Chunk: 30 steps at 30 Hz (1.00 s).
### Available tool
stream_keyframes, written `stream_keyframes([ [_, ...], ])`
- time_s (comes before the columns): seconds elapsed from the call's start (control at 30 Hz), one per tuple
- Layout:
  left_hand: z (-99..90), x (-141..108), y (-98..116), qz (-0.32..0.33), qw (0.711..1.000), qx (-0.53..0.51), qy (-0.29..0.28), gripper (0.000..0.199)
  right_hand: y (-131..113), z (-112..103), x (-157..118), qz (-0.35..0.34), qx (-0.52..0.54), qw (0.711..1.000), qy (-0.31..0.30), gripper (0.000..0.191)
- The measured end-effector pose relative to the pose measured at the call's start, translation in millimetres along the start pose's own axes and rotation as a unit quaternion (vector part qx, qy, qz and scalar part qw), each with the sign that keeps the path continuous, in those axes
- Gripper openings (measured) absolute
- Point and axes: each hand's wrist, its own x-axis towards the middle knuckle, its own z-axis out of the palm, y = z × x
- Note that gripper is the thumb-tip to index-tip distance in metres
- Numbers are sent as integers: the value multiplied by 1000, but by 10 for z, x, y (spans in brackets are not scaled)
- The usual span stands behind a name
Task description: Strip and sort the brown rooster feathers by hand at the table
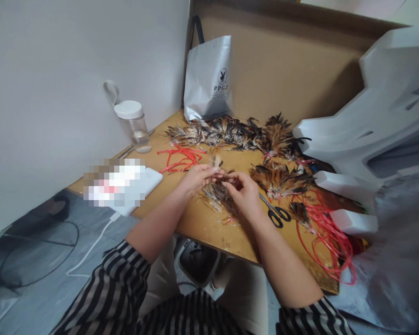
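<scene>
My left hand [200, 178] pinches a small brown feather [216, 156], its tip pointing away from me. Close beside it, my right hand [243, 190] has thumb and forefinger pressed together; whatever sits between them is too small to make out. Below both hands a loose pile of brown and grey feathers [214, 197] lies on the wooden table [209, 232]. Black-handled scissors [278, 216] rest to the right of my right hand. Another brown feather bunch [281, 179] lies beyond the scissors, with a smaller dark tuft [300, 214] nearby.
A long row of feather bunches [230, 132] runs along the back, before a silver bag [209, 79]. Red strings lie at left [181, 158] and right [330, 232]. A clear bottle [136, 130] and a white device [150, 184] stand left. White foam [356, 130] borders the right; a bin [197, 263] is below.
</scene>
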Motion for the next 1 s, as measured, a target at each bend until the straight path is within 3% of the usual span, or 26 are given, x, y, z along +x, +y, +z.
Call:
stream_keyframes([
  [0.07,-29,7,50,14,999,-33,34,18,39,-23,-8,26,36,998,-52,15],
  [0.2,-47,16,84,4,997,-52,49,12,111,-32,-41,51,58,977,-199,13],
  [0.37,-44,26,65,-8,996,-64,53,9,77,-23,-65,25,7,967,-255,13],
  [0.73,-20,19,64,-16,997,-57,44,8,-74,80,-95,-39,-140,969,-202,14],
  [0.9,-28,31,75,8,996,-76,55,10,30,-13,-38,33,2,996,-85,17],
  [1.0,-44,43,77,29,994,-86,65,11,129,-58,5,144,148,978,-12,21],
])
